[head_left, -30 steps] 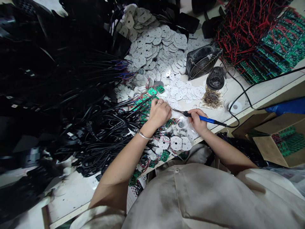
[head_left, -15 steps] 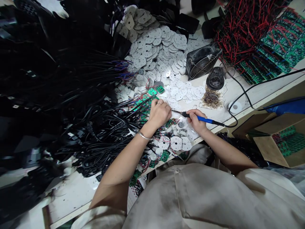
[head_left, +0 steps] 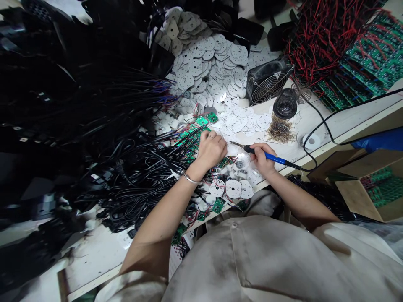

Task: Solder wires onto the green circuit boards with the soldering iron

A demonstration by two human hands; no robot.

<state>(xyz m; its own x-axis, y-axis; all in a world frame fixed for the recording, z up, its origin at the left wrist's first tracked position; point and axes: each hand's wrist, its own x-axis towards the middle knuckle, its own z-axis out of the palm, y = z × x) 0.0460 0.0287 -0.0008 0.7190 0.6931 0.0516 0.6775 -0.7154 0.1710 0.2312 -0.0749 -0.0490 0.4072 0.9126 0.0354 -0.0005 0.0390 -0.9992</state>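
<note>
My right hand (head_left: pixel 264 159) is closed round the blue and black handle of a soldering iron (head_left: pixel 275 158). Its metal tip points left, a short way from my left hand (head_left: pixel 213 147). The fingers of that left hand are curled down and pressed together over the work, and what they pinch is hidden beneath them. Small green circuit boards (head_left: pixel 202 121) with thin wires lie just beyond and beside it. Black cables (head_left: pixel 147 167) run in from the left. White octagonal plates (head_left: pixel 233 189) and round white parts lie nearer my body.
A black fan (head_left: pixel 267 84) stands behind a dark soldering iron stand (head_left: pixel 285 103) and a patch of solder debris (head_left: pixel 280 131). White plates (head_left: pixel 208 63) are heaped at the back. Boards with red wires (head_left: pixel 374 54) fill the back right. A solder roll (head_left: pixel 311 141) lies near the edge.
My right hand has drawn the soldering iron slightly right and down, so its tip is now apart from my left hand. The left hand has hardly moved.
</note>
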